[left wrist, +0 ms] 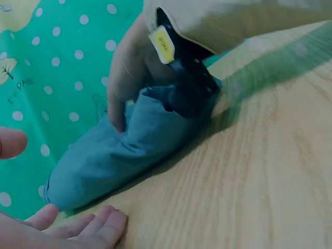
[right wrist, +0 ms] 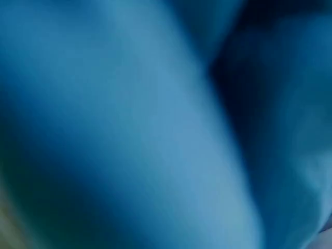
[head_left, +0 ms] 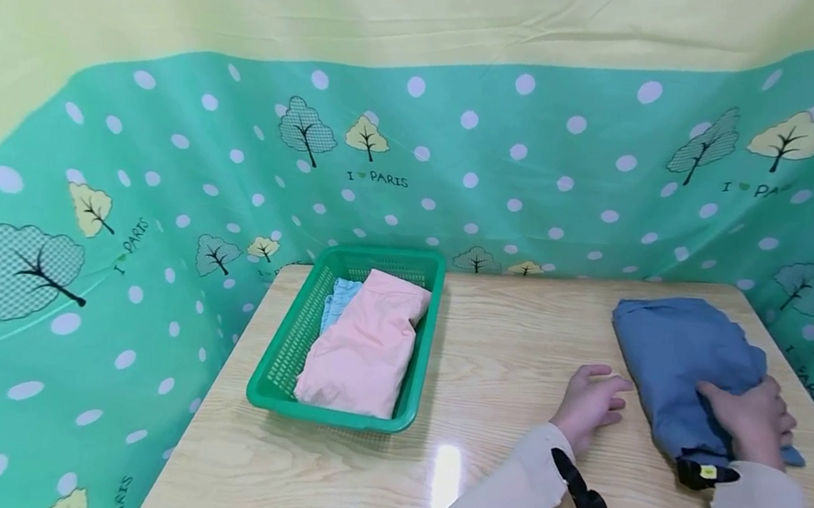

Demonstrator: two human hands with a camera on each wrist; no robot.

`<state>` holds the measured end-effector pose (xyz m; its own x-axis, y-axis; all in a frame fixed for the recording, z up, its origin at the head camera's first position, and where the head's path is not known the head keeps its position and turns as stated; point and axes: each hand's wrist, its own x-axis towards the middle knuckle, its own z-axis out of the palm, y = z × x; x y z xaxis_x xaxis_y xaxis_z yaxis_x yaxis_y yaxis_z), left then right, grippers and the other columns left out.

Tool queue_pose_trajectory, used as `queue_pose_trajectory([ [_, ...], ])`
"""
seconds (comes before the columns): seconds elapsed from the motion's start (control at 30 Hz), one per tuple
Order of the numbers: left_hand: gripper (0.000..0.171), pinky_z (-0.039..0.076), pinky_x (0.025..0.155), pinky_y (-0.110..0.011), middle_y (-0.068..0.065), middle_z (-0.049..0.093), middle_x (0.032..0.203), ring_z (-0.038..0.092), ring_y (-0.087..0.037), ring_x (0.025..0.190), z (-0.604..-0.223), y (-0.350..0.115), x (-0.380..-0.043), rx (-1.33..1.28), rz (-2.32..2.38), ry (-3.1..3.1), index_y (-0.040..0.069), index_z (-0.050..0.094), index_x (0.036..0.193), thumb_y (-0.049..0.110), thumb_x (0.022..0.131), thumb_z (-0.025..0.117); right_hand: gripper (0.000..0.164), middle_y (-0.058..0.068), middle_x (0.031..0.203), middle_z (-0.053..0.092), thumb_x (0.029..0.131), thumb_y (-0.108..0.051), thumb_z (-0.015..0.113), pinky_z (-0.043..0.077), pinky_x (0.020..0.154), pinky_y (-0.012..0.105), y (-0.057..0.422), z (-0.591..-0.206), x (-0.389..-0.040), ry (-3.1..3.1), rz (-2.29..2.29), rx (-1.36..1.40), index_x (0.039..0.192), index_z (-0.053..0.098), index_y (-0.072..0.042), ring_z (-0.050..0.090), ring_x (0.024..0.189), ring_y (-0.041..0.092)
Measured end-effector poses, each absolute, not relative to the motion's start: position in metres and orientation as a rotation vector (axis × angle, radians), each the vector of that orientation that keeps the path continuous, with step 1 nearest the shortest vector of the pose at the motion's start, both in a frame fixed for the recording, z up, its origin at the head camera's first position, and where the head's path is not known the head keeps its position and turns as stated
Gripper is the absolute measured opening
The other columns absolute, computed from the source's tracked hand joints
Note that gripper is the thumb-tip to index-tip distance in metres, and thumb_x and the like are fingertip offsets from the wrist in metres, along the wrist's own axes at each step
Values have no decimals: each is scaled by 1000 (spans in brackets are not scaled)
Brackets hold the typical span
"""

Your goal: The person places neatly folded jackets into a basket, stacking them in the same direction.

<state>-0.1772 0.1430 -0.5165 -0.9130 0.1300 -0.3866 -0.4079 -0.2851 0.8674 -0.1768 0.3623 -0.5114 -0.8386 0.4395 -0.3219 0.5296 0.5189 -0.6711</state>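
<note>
A folded blue garment (head_left: 689, 362) lies on the right side of the table. My right hand (head_left: 754, 415) grips it near its right edge, thumb on top and fingers curled over the side. In the left wrist view the fabric (left wrist: 129, 140) bunches under that hand (left wrist: 137, 67). Blurred blue cloth (right wrist: 140, 129) fills nearly all of the right wrist view. My left hand (head_left: 592, 405) hovers just left of the garment, its fingers loosely spread and holding nothing. Its fingertips (left wrist: 111, 223) show low in the left wrist view, close to the garment's near end.
A green plastic basket (head_left: 259, 392) stands left of centre on the wooden table (head_left: 518, 334). Inside it lie a folded pink garment (head_left: 369, 350) and a light blue cloth (head_left: 339, 297). A green dotted curtain (head_left: 454, 175) hangs behind the table and along both sides.
</note>
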Motion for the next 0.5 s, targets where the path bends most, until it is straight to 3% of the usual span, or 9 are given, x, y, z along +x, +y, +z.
queue_pose_trajectory([
  [0.27,41,58,89,-49,-4,68,91,65,-25,84,-512,153,-181,-264,2178,1606,14,56,121,12,85,76,110,53,152,-5,97,-42,60,11,104,81,362,-515,-170,2665,-1191,851,155,-16,12,0,135,73],
  [0.4,46,53,82,-40,-6,62,98,55,-20,82,-510,150,-186,-214,2116,1552,13,52,126,12,86,75,109,54,151,-5,96,-40,62,14,100,82,360,-515,-168,2645,-1217,863,156,-15,10,2,132,74],
  [0.5,50,51,85,-40,-8,57,108,54,-22,90,-509,148,-188,-197,2074,1526,11,49,130,11,87,75,108,51,153,-3,97,-41,61,16,102,82,359,-514,-168,2624,-1206,869,157,-14,9,5,134,75],
])
